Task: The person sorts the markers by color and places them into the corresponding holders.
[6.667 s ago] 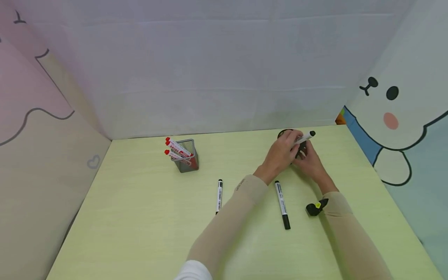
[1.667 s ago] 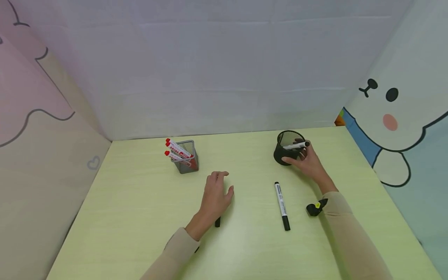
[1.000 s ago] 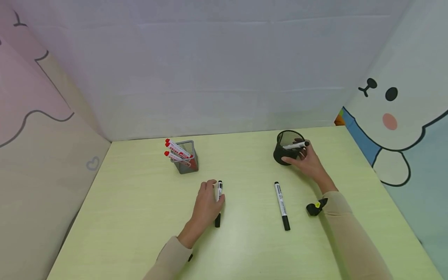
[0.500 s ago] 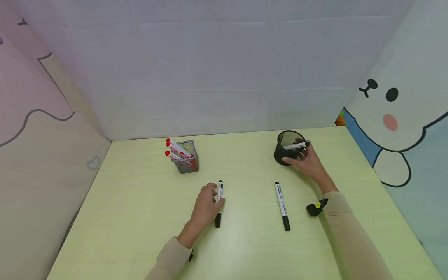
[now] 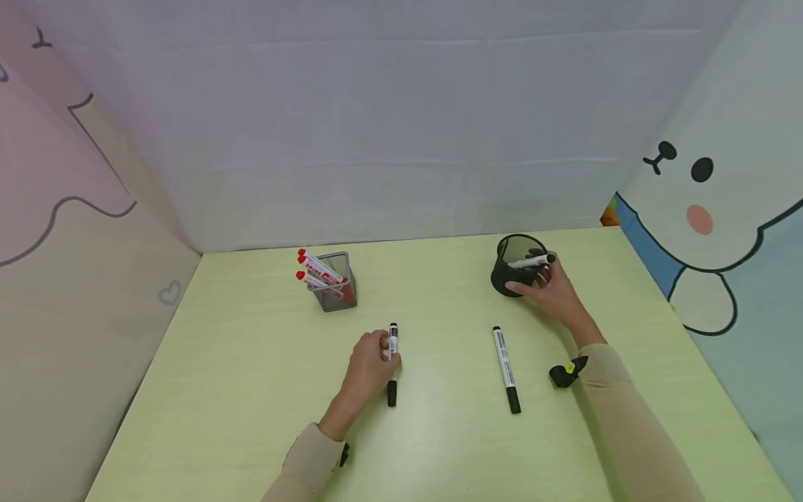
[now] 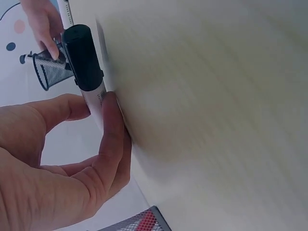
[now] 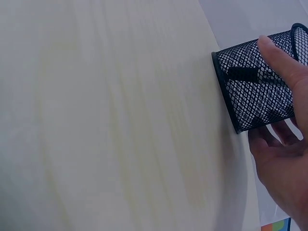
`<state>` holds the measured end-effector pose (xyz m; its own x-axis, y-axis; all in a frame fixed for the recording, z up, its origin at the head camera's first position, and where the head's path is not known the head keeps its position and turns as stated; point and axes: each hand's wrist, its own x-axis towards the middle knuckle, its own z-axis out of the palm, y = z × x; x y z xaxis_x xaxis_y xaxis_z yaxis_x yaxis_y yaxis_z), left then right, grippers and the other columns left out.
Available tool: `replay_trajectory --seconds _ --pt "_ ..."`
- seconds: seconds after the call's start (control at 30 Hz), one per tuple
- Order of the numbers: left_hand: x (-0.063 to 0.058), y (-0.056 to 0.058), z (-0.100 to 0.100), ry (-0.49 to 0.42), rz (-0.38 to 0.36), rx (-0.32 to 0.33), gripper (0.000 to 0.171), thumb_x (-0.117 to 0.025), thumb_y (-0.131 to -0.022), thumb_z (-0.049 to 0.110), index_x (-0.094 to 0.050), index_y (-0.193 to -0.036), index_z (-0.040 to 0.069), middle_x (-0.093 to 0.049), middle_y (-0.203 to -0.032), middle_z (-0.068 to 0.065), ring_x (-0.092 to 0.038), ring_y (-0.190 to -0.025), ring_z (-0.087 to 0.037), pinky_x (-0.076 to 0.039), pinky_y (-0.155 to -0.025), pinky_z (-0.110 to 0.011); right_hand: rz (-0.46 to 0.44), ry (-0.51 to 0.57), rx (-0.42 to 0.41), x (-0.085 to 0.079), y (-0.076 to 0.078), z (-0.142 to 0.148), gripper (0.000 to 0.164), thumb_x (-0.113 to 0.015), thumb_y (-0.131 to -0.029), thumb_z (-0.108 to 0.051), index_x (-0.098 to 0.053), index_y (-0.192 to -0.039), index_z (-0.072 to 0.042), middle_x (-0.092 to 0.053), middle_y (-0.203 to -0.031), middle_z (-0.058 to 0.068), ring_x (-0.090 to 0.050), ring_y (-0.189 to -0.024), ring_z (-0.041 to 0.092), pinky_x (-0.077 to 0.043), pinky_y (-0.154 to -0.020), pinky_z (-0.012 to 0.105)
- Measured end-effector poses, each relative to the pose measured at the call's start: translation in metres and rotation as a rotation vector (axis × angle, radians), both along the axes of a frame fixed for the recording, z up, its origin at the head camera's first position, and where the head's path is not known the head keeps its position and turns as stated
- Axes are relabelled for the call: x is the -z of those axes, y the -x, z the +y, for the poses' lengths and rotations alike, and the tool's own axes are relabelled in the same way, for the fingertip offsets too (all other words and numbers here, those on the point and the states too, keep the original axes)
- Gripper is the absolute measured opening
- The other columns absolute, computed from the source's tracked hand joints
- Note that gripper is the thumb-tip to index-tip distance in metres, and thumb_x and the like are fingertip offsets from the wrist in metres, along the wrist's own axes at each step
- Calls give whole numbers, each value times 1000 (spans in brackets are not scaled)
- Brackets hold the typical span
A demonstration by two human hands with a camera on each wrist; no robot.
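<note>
The left hand (image 5: 366, 367) pinches a black-capped whiteboard marker (image 5: 392, 346) near the middle of the pale yellow-green table (image 5: 251, 390), thumb on one side of the white barrel and fingers on the other, as the left wrist view shows. The marker's black cap points toward the person; whether it is lifted off the surface cannot be told. Half a second ago the marker leaned slightly the other way, its cap further left, and now it runs straighter away from the person. Just before that, the left hand was spread above it, hiding most of it.

The right hand (image 5: 555, 291) grips the round black mesh pen cup (image 5: 502, 275), thumb and fingers on opposite sides, and has barely moved over the last frames. The cup stands upright near the far edge. Earlier the left hand held a marker over this cup; now a white marker (image 5: 528, 262) leans inside it, black end past the rim.

A second black-capped marker (image 5: 504, 359) lies on the table between the two forearms, unchanged. To the left, the square grey mesh pen holder (image 5: 353, 289) keeps its place, with red-tipped markers (image 5: 321, 269) leaning out of it.
</note>
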<state>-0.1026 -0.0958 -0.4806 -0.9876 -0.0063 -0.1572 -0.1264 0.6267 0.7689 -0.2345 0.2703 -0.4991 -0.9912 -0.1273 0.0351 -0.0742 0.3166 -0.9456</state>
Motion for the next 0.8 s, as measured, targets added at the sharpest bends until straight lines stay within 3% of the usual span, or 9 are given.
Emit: replay_trajectory --seconds 0.37,0.8 --pt "-2 1 -2 -103 6 -14 47 -71 -88 2 -59 -131 -11 -60 -103 -13 -58 -82 -19 -48 -60 -27 13 20 -14 1 1 1 87 -81 -90 -8 -24 -154 1 -32 -156 26 -29 -150 43 -23 -122 52" --pt "-3 8 3 -200 43 -82 47 -70 -88 4 -59 -133 -5 -67 -106 -14 -68 -90 -23 -58 -69 -35 33 37 -11 4 3 1 85 -79 -89 0 -24 -153 3 -31 -156 28 -28 -149 44 -22 -122 53"
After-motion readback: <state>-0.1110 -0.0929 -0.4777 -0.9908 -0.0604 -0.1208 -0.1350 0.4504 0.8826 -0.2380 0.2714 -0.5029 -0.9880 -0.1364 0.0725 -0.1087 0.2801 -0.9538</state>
